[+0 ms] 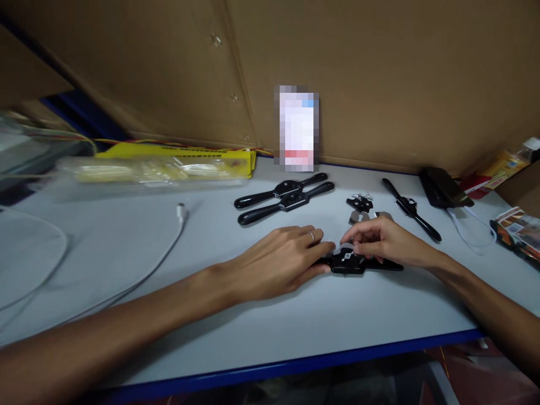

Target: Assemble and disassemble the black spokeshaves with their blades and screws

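A black two-handled tool (348,268) lies on the grey table between my hands. My left hand (280,259), with a ring on one finger, is closed on its left handle. Over the tool's middle, my right hand (382,242) pinches a thin metal plate (345,247) by its edge. Just behind my right hand are loose metal blades (358,217), black plates (358,203) and small screws (368,196). Two similar black tools (287,199) lie side by side farther back, and another (411,209) lies at the right.
A phone-like screen (299,132), blurred, stands against the cardboard wall (371,73). Plastic-wrapped items (156,170) lie at the back left. White cables (169,247) cross the left side. A black device (445,188) and packets (518,228) are at the right. The table's blue edge (295,364) is nearest me.
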The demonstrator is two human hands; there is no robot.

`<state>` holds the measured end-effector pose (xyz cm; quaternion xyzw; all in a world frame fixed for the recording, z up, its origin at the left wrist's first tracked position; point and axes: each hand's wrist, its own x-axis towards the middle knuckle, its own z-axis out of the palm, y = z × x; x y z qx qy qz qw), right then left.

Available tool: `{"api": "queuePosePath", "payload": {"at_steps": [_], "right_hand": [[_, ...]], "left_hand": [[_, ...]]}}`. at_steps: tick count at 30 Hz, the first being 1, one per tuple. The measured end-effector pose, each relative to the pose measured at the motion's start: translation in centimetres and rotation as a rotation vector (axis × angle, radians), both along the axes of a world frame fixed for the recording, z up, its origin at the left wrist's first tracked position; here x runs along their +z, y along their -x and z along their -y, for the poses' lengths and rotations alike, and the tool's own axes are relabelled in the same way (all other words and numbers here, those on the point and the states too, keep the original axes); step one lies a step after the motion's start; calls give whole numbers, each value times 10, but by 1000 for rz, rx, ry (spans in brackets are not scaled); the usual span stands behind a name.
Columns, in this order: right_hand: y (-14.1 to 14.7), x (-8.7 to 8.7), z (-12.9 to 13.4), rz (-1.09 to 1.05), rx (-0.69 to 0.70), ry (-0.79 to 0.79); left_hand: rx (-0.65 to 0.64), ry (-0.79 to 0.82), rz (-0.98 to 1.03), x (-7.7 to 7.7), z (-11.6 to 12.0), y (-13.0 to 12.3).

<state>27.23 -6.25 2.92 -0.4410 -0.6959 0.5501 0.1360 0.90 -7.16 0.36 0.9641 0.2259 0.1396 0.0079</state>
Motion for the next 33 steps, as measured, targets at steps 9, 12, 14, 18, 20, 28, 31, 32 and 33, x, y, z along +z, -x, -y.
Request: {"api": "queuePosePath", "payload": {"at_steps": [9, 12, 14, 18, 20, 28, 31, 32, 33], "right_hand": [[9, 3, 6, -64, -109, 19], [9, 2, 8, -51, -122, 18], [9, 1, 9, -32, -124, -10], [8, 4, 10, 19, -67, -182], [8, 6, 10, 31, -22, -224], [10, 3, 7, -19, -76, -115], [11, 2, 8, -33, -119, -93], [11, 3, 8, -34, -131, -95], [11, 3, 9, -32, -142, -96]], "left_hand": [[0, 0, 4, -1, 0, -1], [8, -5, 2, -1, 0, -1], [12, -10, -1, -1, 0, -1], [2, -27, 1, -2, 0, 0], [0, -28, 8, -2, 0, 0], [3, -2, 8, -1, 0, 0], [14, 18, 10, 0, 1, 0], [22, 20, 6, 1, 1, 0], [30, 21, 1, 1, 1, -1]]}}
